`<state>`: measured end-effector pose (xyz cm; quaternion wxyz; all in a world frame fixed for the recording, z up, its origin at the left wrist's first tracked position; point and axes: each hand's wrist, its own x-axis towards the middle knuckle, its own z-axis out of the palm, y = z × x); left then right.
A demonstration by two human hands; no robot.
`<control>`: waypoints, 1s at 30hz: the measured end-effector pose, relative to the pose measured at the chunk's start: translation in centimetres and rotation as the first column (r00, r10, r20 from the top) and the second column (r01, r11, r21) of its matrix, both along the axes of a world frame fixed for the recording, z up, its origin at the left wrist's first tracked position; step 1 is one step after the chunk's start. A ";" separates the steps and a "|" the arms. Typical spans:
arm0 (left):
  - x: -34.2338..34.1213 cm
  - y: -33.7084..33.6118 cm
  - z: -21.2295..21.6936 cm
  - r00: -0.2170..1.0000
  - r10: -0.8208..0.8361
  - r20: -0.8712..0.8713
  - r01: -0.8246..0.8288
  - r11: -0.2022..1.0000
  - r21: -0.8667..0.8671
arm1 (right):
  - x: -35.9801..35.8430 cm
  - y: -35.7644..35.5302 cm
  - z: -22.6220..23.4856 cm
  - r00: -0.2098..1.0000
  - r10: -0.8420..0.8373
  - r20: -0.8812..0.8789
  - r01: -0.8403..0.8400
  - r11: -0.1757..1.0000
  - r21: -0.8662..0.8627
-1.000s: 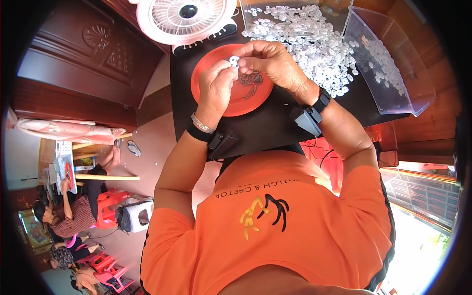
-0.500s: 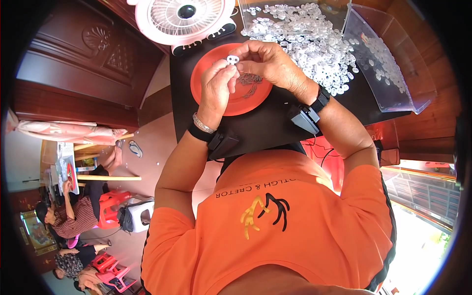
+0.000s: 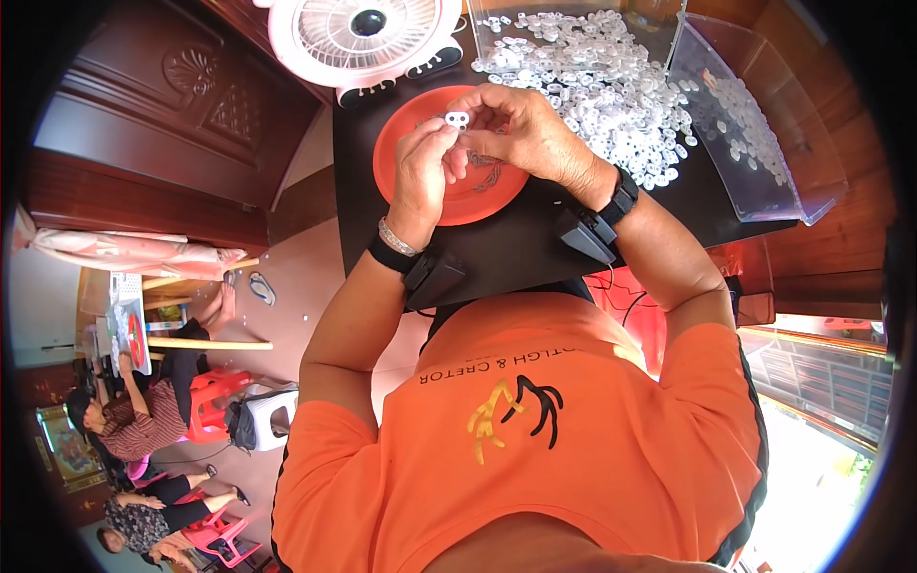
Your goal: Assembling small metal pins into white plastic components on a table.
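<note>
My left hand (image 3: 422,177) pinches a small white oval plastic piece with two holes (image 3: 458,118) between thumb and fingertips. Close against it, my right hand (image 3: 535,134) has its fingers bent and drawn together; whatever they hold is too small to make out. Both hands are above a round red-orange dish (image 3: 458,212). Small thin grey metal pieces (image 3: 491,178) lie in that dish, partly hidden by my hands. To the right of my right hand spreads a heap of similar white pieces (image 3: 635,129).
A pink-white fan (image 3: 367,72) stands at the far left of the black table (image 3: 516,253). Clear plastic bins (image 3: 764,191) holding more white pieces are at the right and far side. Across the room, a person in a striped shirt (image 3: 153,425) sits at another table.
Both hands stay together over the dish, with the white piece turned slightly and shifted a little to the right. In the background, a seated person's legs have stretched out.
</note>
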<state>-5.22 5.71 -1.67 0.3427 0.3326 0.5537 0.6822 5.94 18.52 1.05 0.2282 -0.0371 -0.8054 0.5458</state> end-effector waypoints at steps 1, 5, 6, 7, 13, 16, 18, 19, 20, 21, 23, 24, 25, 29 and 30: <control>-0.1 0.0 0.0 1.000 0.001 0.001 -0.001 1.000 -0.001 | 0.0 0.0 0.1 1.000 -0.008 -0.015 0.009 0.999 0.052; -0.1 0.0 0.1 1.000 -0.009 -0.010 0.008 1.000 -0.018 | 0.0 0.2 -0.4 0.995 -0.033 -0.098 0.052 0.979 0.199; 0.0 0.0 0.1 1.000 -0.005 -0.023 0.004 1.000 -0.016 | -0.1 0.3 -0.4 0.995 -0.031 -0.098 0.050 0.979 0.198; 0.0 0.0 0.1 1.000 -0.003 -0.023 0.003 1.000 -0.017 | -0.1 0.3 -0.4 0.994 -0.023 -0.107 0.044 0.978 0.203; 0.0 0.2 0.0 1.000 0.023 -0.015 -0.023 0.999 0.022 | -0.3 0.2 -0.7 0.990 -0.048 -0.134 0.081 0.964 0.254; -0.2 0.1 0.0 0.999 -0.019 -0.046 0.018 1.000 -0.014 | -0.3 0.1 -0.8 0.989 -0.075 -0.124 0.106 0.956 0.272; -0.1 0.1 0.1 1.000 -0.011 -0.013 0.011 1.000 -0.007 | -0.3 0.0 -0.9 0.991 -0.091 -0.101 0.115 0.956 0.271; -0.1 0.1 0.1 1.000 -0.011 -0.013 0.011 1.000 -0.008 | -0.3 0.0 -0.9 0.987 -0.088 -0.137 0.127 0.943 0.309; 0.0 0.1 0.1 1.000 0.003 0.005 -0.003 1.000 0.014 | -0.4 0.0 -1.0 0.981 -0.085 -0.172 0.141 0.928 0.345; 0.0 0.1 0.1 1.000 0.016 0.023 -0.017 0.999 0.035 | -0.4 0.0 -1.0 0.981 -0.085 -0.172 0.141 0.929 0.343; -0.1 0.1 0.1 1.000 0.013 0.002 -0.013 0.999 0.038 | -0.4 0.0 -0.9 0.967 -0.059 -0.250 0.165 0.889 0.428; -0.1 0.1 0.1 1.000 0.010 -0.018 -0.009 0.999 0.042 | -0.4 0.0 -1.0 0.967 -0.060 -0.249 0.165 0.889 0.426; -0.1 0.2 0.0 1.000 0.010 -0.018 -0.010 0.999 0.041 | -0.5 0.1 -1.1 0.966 -0.058 -0.252 0.162 0.896 0.414; -0.1 0.4 -0.3 0.999 0.028 -0.032 -0.026 0.997 0.067 | -0.4 -0.1 -1.0 0.968 -0.072 -0.240 0.163 0.908 0.385; -0.1 0.4 -0.4 0.999 0.032 -0.034 -0.030 0.997 0.066 | -0.4 -0.1 -1.1 0.968 -0.073 -0.240 0.163 0.909 0.384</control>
